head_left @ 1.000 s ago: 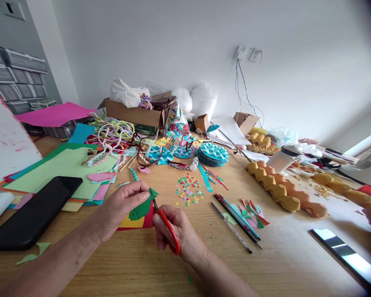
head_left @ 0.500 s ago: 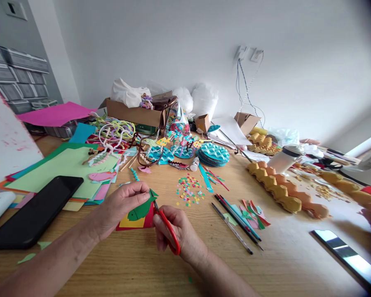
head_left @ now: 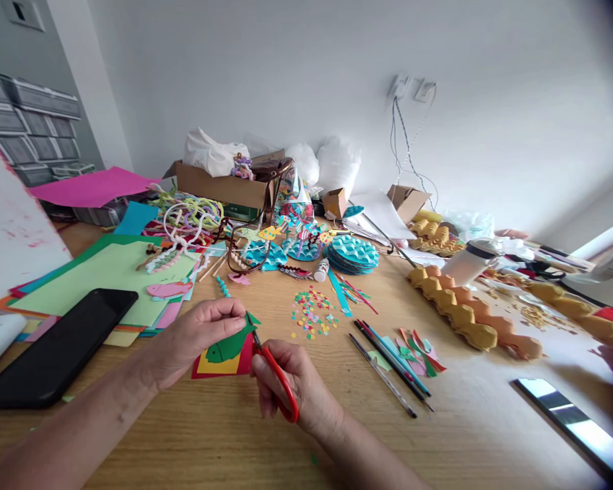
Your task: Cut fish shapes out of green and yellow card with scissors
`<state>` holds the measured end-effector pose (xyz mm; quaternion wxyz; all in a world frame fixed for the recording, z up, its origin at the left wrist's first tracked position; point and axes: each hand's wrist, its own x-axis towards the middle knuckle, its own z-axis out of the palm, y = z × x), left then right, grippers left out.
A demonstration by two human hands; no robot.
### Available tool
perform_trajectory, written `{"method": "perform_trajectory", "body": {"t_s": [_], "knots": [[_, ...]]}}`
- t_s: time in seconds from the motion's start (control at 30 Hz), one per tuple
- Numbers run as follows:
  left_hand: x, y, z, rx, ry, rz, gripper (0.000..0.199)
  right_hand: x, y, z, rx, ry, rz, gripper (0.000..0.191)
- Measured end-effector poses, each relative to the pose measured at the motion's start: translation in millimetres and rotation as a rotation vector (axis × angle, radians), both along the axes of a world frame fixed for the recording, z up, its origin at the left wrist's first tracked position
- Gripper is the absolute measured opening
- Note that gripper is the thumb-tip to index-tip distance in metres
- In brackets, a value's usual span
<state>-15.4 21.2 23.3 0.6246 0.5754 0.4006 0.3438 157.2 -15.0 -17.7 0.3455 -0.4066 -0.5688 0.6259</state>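
Between the thumb and fingers of my left hand is a green paper fish, pinched near its tail. My right hand grips red-handled scissors, whose blades touch the fish's edge just below the tail. Beneath the fish, red and yellow paper pieces lie on the table. Beyond my hands, a scatter of coloured confetti dots covers part of the wood.
Pens and pencils and paper scraps lie to the right, near egg-carton strips. A black phone and stacked coloured paper are at left. Blue wavy discs stand behind; another phone lies at far right.
The green fish has tilted slightly, its head end rising a little. My left forearm has shifted slightly and covers more of the paper scraps at lower left. Both hands keep their grips.
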Motion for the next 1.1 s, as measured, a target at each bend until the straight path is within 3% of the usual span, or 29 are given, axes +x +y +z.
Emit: {"method": "perform_trajectory", "body": {"t_s": [1.1], "knots": [[-23,7,11.5,-0.029,0.152,-0.203,0.018,5,0,9.8,-0.004,-0.067,0.150,0.050]]}}
